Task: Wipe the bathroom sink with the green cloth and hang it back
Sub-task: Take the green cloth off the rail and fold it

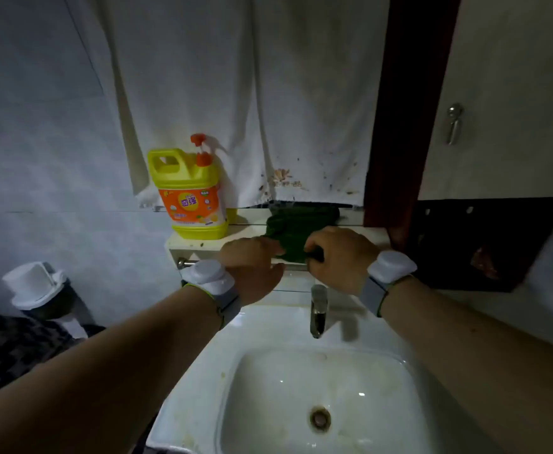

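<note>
The green cloth (293, 232) lies bunched on the white shelf (203, 245) above the sink and drapes over its front edge toward the metal towel bar (186, 263). My left hand (254, 267) grips the cloth's left edge, fingers curled at the shelf's front. My right hand (337, 257) pinches the cloth's lower right part just above the bar. The white sink (268, 326) sits below, its basin stained around the drain (320, 418). Part of the cloth is hidden behind both hands.
A yellow detergent bottle (191, 194) with an orange pump stands on the shelf's left end. A stained white towel (252, 109) hangs over the mirror. The chrome faucet (318, 309) juts out under my hands. A dark cabinet (465, 244) is right, a bin (36, 286) left.
</note>
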Tool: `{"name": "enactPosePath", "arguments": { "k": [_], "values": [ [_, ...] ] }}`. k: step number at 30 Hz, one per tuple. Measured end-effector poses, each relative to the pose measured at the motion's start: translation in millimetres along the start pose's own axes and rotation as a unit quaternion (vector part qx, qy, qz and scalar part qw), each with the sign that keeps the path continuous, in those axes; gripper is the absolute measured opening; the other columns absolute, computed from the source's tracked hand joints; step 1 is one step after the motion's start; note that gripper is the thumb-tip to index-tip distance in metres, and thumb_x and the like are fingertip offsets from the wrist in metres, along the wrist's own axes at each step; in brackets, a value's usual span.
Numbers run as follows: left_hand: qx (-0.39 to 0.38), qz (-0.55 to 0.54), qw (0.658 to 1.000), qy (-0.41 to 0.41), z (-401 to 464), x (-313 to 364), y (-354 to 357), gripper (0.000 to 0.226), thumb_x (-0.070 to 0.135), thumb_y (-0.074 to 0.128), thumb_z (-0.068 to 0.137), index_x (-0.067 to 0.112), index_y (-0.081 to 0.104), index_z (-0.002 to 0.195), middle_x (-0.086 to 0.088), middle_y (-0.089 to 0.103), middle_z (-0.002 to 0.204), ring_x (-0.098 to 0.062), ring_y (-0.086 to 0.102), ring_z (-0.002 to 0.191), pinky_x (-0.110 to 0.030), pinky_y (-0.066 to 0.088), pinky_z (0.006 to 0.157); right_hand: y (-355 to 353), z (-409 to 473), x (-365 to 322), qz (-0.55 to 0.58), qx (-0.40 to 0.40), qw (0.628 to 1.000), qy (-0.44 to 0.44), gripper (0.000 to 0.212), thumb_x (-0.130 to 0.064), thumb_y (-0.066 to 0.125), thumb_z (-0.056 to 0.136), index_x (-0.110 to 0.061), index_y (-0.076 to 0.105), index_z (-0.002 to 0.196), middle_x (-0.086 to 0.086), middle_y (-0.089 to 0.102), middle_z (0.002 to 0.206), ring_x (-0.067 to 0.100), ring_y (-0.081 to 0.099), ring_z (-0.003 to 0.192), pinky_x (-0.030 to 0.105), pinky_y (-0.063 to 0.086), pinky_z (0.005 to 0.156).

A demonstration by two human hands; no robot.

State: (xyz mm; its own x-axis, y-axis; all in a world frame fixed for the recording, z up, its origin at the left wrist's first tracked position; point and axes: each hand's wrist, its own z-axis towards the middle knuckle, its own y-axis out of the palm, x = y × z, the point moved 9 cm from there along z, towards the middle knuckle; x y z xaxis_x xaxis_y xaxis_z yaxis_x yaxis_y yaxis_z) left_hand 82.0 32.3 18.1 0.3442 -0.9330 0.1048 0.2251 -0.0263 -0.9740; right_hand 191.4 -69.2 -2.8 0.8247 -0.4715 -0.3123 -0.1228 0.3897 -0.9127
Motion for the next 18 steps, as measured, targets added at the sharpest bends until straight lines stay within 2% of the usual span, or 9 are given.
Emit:
{"name": "enactPosePath", "arguments": {
  "k": [3,6,8,10,12,14,16,18],
  "values": [
    [-0.019,0.005,1.0,-0.017,20.6,-5.6,17.2,0.042,0.049,0.051,0.093,0.037,0.055,0.133,0.01,0.057,0.138,-0.022,0.056,0.123,-0.031,0.046,0.101,20.0,20.1,21.3,0.021,-0.016,1.0,0.004,0.048,-0.044,0.06,0.084,-0.033,0.048,0.13,-0.004,0.05,0.132,0.025,0.051,0.118,0.036,0.046,0.099],
    [-0.043,0.011,0.999,-0.026,41.1,-14.2,36.1,0.044,0.049,0.051,0.093,0.037,0.053,0.135,0.01,0.054,0.142,-0.021,0.053,0.128,-0.033,0.044,0.104,44.2,39.7,41.7,-0.002,-0.056,0.998,-0.002,0.076,-0.044,0.063,0.083,-0.029,0.028,0.149,-0.003,0.028,0.156,0.025,0.031,0.141,0.036,0.029,0.115],
    [-0.052,0.01,0.998,-0.025,53.3,-17.2,44.2,0.047,0.048,0.052,0.093,0.036,0.051,0.138,0.01,0.051,0.145,-0.022,0.051,0.13,-0.034,0.043,0.106,58.7,55.0,58.9,-0.03,-0.074,0.997,-0.005,0.089,-0.044,0.064,0.082,-0.028,0.014,0.154,-0.002,0.017,0.161,0.024,0.02,0.147,0.036,0.019,0.12],
    [-0.059,0.015,0.998,-0.011,57.4,-18.0,50.0,0.05,0.046,0.053,0.092,0.036,0.048,0.141,0.01,0.048,0.148,-0.022,0.05,0.131,-0.034,0.043,0.106,73.1,60.8,67.2,-0.056,-0.096,0.994,-0.003,0.094,-0.043,0.065,0.082,-0.029,0.007,0.154,-0.002,0.015,0.162,0.024,0.017,0.148,0.039,0.015,0.121],
    [-0.069,0.018,0.997,-0.008,66.9,-19.1,60.6,0.054,0.046,0.055,0.091,0.037,0.043,0.144,0.011,0.044,0.15,-0.021,0.049,0.132,-0.035,0.043,0.107,86.9,65.4,74.4,-0.074,-0.102,0.992,-0.011,0.091,-0.035,0.064,0.084,-0.03,0.008,0.155,-0.003,0.017,0.161,0.026,0.017,0.146,0.041,0.015,0.12],
    [-0.08,0.022,0.996,-0.016,74.5,-21.3,72.3,0.06,0.046,0.056,0.09,0.039,0.037,0.146,0.012,0.041,0.153,-0.021,0.047,0.134,-0.036,0.041,0.108,92.0,65.6,77.2,-0.094,-0.056,0.994,-0.022,0.083,-0.025,0.06,0.085,-0.031,0.014,0.154,-0.005,0.022,0.159,0.026,0.022,0.142,0.041,0.018,0.116],
    [-0.089,0.023,0.996,-0.021,78.6,-22.3,81.8,0.065,0.046,0.058,0.089,0.041,0.031,0.148,0.012,0.038,0.154,-0.022,0.044,0.136,-0.037,0.04,0.11,89.0,63.7,76.3,-0.102,0.004,0.994,-0.023,0.079,-0.024,0.06,0.082,-0.034,0.023,0.152,-0.007,0.031,0.155,0.023,0.029,0.137,0.039,0.022,0.113],
    [-0.1,0.036,0.994,-0.024,84.0,-22.4,92.8,0.071,0.048,0.059,0.088,0.04,0.026,0.15,0.011,0.034,0.156,-0.024,0.038,0.14,-0.038,0.037,0.112,87.6,66.6,79.0,-0.076,0.027,0.997,-0.022,0.074,-0.026,0.062,0.082,-0.034,0.032,0.149,-0.009,0.037,0.151,0.022,0.033,0.134,0.037,0.023,0.112]
  ]
}}
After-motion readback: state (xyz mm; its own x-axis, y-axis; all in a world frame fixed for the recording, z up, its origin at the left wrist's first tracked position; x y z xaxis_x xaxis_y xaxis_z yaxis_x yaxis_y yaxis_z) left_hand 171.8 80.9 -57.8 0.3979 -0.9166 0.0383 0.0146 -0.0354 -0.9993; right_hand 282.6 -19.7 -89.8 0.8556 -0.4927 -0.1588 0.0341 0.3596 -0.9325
